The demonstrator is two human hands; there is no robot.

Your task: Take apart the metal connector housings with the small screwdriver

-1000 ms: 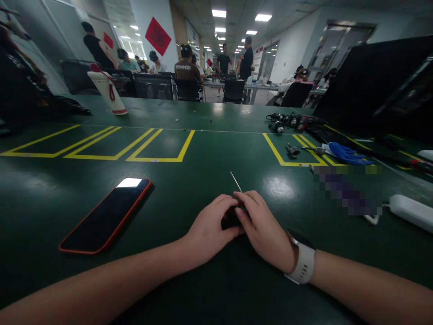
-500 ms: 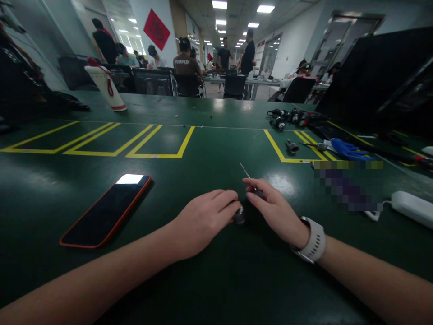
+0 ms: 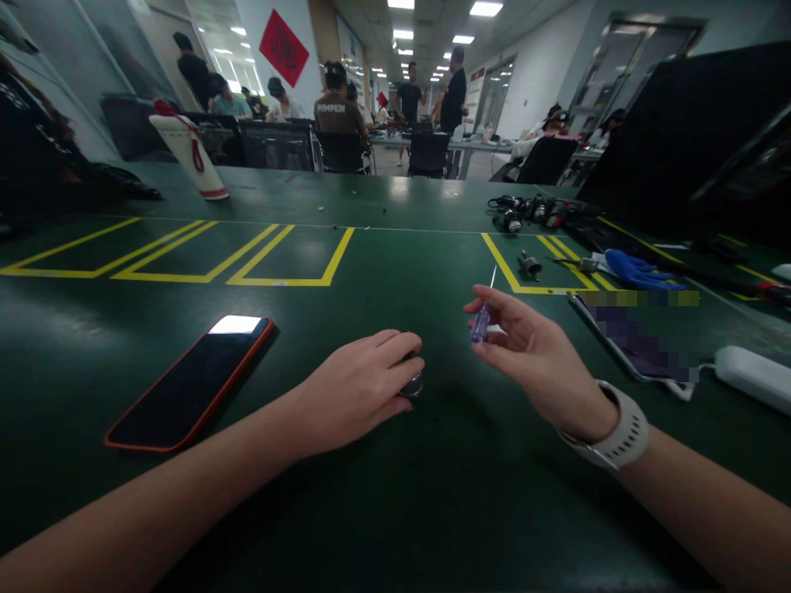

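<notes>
My left hand (image 3: 364, 387) is closed around a small dark, round metal part (image 3: 413, 385) near the middle of the green table (image 3: 395, 511). Fingers cover most of the part, so its kind is hidden. To the right, my right hand (image 3: 525, 350) is raised a little and grips a small screwdriver (image 3: 480, 324) by its purple handle. The thin metal shaft points up and away from me. A gap separates the screwdriver from the metal part.
At left lies a phone (image 3: 194, 383) in a red case. A tablet-like device (image 3: 643, 346), partly blurred, and a white block (image 3: 754, 379) are at right. Behind them are a blue glove (image 3: 636, 268), a metal fitting (image 3: 530, 263) and dark parts (image 3: 525, 214). A white vase-like container (image 3: 191, 156) stands far left.
My right hand has moved right and up, turning the screwdriver so its purple handle shows. My left hand has shifted slightly left with the metal part.
</notes>
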